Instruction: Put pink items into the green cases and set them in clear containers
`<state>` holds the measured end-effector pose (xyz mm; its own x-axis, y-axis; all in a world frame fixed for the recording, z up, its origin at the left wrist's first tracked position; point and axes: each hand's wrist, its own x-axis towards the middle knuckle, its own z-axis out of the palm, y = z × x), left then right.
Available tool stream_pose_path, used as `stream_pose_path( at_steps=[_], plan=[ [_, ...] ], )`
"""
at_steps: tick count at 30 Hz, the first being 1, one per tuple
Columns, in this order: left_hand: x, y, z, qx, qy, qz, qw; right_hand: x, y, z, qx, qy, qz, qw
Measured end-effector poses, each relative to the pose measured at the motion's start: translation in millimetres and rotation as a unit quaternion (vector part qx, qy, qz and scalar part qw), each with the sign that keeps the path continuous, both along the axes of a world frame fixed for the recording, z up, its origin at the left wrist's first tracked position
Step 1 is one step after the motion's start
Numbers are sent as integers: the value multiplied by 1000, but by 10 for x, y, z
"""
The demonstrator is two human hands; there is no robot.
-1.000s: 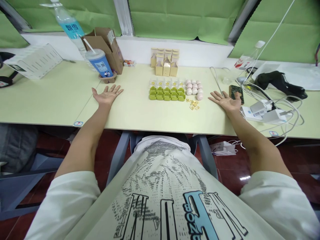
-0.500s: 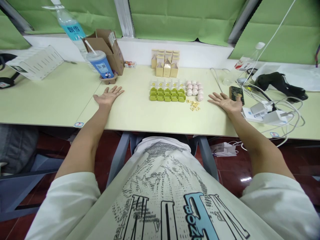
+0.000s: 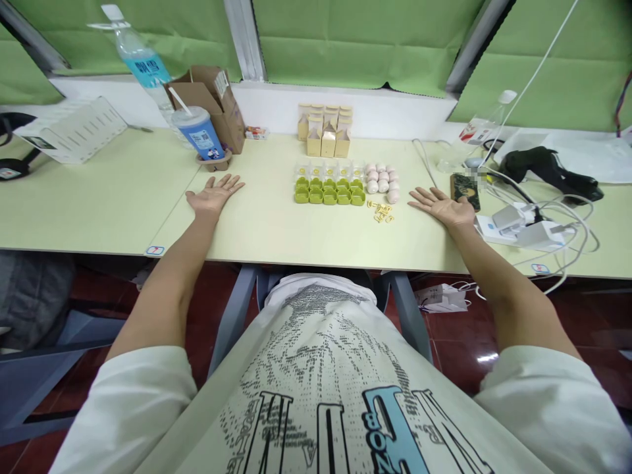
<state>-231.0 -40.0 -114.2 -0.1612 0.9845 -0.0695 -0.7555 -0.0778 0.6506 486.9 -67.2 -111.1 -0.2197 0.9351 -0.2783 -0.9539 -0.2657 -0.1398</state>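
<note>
My left hand [image 3: 213, 195] lies palm up on the table [image 3: 266, 227] with its fingers spread, holding nothing. My right hand [image 3: 443, 207] rests the same way on the other side, its thumb beside a dark patterned phone [image 3: 465, 189]. Between the hands sit several green cups [image 3: 330, 197] in two rows, with clear plastic pieces [image 3: 329, 169] behind them. To their right is a cluster of pale pink round pieces [image 3: 383, 186]. Small gold clips [image 3: 380, 212] lie in a loose pile in front of these. Open cream boxes [image 3: 328, 141] stand farther back.
At the back left stand a lidded blue cup [image 3: 201, 137] in a holder, a cardboard box [image 3: 232, 112] and a large water bottle [image 3: 145, 66]. On the right are a power strip with chargers [image 3: 538, 234], tangled white cables, a black device [image 3: 548, 171] and a clear bottle [image 3: 476, 128].
The whole view has shifted slightly, so the table sits a little lower in the picture. Both hands and the things on the table keep their places.
</note>
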Motion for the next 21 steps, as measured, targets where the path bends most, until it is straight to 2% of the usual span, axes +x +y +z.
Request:
stream_pose_path(
  at_steps=[10, 15, 21],
  plan=[
    [16, -15, 22, -3, 44, -6, 999, -3, 20, -12, 4, -24, 2, 1000],
    [26, -15, 34, -5, -3, 11, 1000, -39, 27, 2, 6, -17, -23, 1000],
    [17, 10, 12, -11, 21, 9, 1000, -63, 77, -30, 19, -26, -56, 998]
  ],
)
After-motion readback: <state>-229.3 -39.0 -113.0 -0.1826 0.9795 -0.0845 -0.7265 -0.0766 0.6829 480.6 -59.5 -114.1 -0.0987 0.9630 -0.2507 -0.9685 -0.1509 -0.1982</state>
